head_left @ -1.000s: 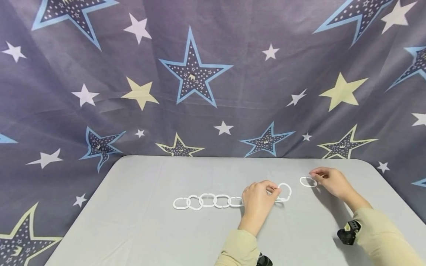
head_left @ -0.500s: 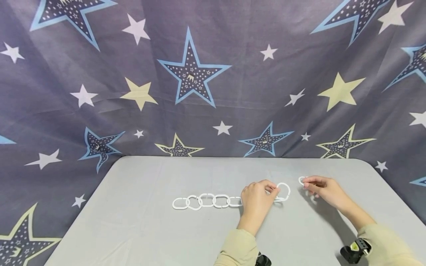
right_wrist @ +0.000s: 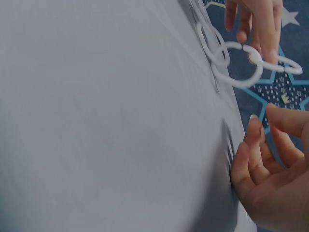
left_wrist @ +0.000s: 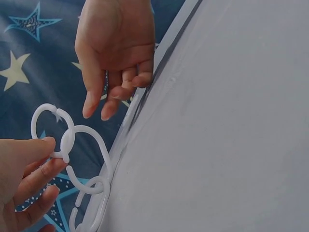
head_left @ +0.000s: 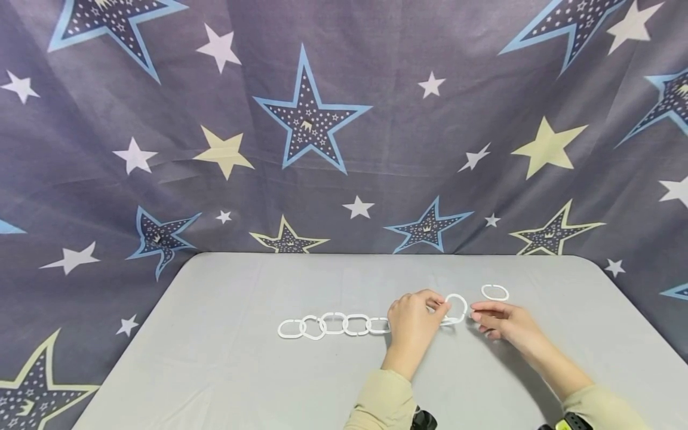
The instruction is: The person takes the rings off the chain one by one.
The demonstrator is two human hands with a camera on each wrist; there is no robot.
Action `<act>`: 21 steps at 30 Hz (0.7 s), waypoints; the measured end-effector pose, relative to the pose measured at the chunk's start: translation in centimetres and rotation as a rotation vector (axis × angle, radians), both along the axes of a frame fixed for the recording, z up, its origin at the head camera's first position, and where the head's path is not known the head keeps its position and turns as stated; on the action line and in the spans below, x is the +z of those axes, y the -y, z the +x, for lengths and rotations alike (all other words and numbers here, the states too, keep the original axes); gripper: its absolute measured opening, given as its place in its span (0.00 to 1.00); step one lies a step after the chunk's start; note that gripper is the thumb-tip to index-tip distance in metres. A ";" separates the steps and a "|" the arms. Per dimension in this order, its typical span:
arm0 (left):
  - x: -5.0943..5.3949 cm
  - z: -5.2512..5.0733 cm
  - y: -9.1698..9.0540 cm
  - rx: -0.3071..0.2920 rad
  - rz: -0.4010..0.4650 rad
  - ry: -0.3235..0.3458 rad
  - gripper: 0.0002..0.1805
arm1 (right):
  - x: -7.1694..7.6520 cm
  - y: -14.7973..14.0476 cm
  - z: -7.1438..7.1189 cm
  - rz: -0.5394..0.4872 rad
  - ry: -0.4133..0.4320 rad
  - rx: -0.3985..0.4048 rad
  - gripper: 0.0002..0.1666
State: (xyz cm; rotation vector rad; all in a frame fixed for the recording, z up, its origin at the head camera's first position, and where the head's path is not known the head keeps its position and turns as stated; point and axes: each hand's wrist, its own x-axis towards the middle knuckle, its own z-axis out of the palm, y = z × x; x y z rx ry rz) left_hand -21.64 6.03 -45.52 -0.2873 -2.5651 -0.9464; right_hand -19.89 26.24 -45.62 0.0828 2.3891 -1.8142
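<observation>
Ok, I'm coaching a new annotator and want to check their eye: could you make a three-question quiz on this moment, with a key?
1. True or false: the right hand holds nothing.
2. Fill in: the white chain is pinched by the ____ ____.
3. Multiple choice: in the head view, where is the loose link?
A) left of the white chain
B) just beyond the right hand
C) at the picture's bottom edge

Key: 1 true; 2 left hand; 3 B.
</observation>
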 end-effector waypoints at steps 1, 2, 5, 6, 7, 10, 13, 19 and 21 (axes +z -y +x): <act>0.0 0.0 0.0 -0.001 0.002 0.001 0.06 | -0.1 0.2 0.1 -0.002 0.001 0.001 0.24; 0.0 0.0 0.0 -0.001 0.003 0.003 0.05 | -0.2 0.4 0.2 -0.004 -0.003 0.004 0.24; 0.1 0.0 0.0 0.001 0.001 0.007 0.06 | -0.3 1.0 0.5 -0.033 -0.013 0.002 0.23; 0.1 0.0 0.0 0.002 0.001 0.009 0.06 | -0.4 1.2 0.5 -0.045 -0.015 -0.001 0.23; 0.1 0.0 0.0 0.002 0.002 0.010 0.06 | -0.4 1.3 0.6 -0.059 -0.018 -0.001 0.23; 0.1 0.0 0.0 0.003 0.006 0.013 0.06 | -0.6 1.8 0.7 -0.094 -0.019 0.006 0.24; 0.1 0.0 0.1 0.003 0.012 0.013 0.05 | -0.7 2.3 0.8 -0.120 -0.019 0.012 0.25; 0.2 0.0 0.1 0.001 0.019 0.015 0.05 | -0.8 2.9 0.9 -0.170 -0.009 0.003 0.22; 0.2 -0.1 0.1 0.003 0.019 0.015 0.05 | -0.8 3.1 0.9 -0.187 -0.005 -0.003 0.20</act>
